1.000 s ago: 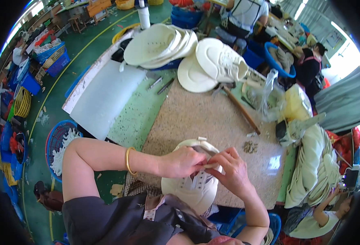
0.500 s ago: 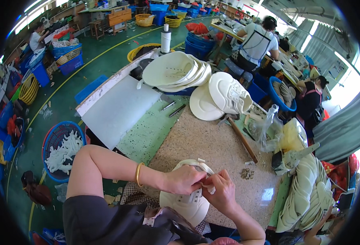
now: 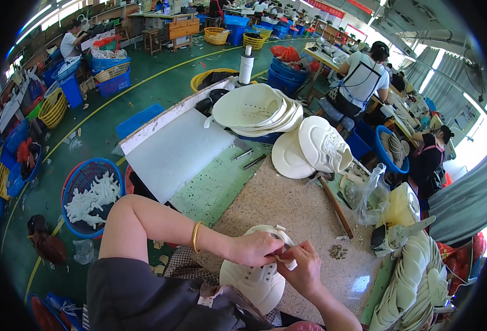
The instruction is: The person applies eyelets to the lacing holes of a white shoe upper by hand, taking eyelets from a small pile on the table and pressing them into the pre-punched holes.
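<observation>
In front of me on the speckled board (image 3: 310, 212) lies a cream shoe upper (image 3: 252, 289), its eyelet rows between my hands. My left hand (image 3: 254, 248), below a gold bangle, is closed with its fingertips on the upper's edge. My right hand (image 3: 303, 267) pinches a small cream flap of the same upper close beside it. What exactly lies between the fingertips is partly hidden. Farther off, more cream shoe uppers (image 3: 316, 144) sit at the board's far edge, next to a stack of pale perforated shoe pieces (image 3: 249, 110).
A wooden-handled hammer (image 3: 336, 208) lies right of my hands, near small metal bits (image 3: 338, 252). At the right edge are piled cream uppers (image 3: 412, 281) and a clear plastic bag (image 3: 371, 196). A blue basket (image 3: 67, 207) of white pieces stands at left. Co-workers (image 3: 365, 77) sit beyond.
The whole scene has shifted slightly right and down in the picture. Both hands stay together at the upper's edge, with only a slight shift of the fingers.
</observation>
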Available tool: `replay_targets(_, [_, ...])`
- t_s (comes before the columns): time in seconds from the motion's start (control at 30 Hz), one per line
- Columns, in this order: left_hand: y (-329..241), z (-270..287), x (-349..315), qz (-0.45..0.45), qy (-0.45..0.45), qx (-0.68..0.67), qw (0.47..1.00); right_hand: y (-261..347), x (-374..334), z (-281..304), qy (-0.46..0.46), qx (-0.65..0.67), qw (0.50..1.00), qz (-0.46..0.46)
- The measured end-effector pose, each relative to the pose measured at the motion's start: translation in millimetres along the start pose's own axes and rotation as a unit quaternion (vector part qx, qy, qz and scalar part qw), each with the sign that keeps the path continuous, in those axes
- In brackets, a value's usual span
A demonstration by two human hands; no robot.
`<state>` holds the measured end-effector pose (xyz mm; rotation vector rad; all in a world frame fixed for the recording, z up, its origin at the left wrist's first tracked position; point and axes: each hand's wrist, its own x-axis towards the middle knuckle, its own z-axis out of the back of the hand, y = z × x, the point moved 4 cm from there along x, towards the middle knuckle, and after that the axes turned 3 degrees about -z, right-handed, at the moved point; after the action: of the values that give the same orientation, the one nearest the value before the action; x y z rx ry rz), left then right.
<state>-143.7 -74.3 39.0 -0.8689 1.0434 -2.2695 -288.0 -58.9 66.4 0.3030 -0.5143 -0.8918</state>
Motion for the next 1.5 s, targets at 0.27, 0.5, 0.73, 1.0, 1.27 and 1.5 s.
replay_targets(0.27, [5,9,0,0.021,-0.036,0.036,0.998,-1,3,-8,-0.077,-0.016,0.997,0.000])
replay_targets(0.5, [0,16,3,0.003,-0.027,0.115,0.993,-6,1,-4,-0.072,0.040,0.996,0.028])
replay_targets(0.73, [5,21,1,0.247,0.104,-0.178,0.947,3,-19,-12,-0.188,0.142,0.967,-0.099])
replay_targets(1.0, [19,21,8,0.288,0.163,-0.211,0.920,-13,-31,-29,-0.196,0.156,0.961,-0.118])
replay_targets(1.27, [10,21,8,0.315,0.149,-0.235,0.907,-1,-33,-24,-0.226,0.111,0.963,-0.094])
replay_targets(1.5, [12,21,8,0.332,0.197,-0.230,0.893,-13,-34,-30,-0.212,0.183,0.956,-0.089])
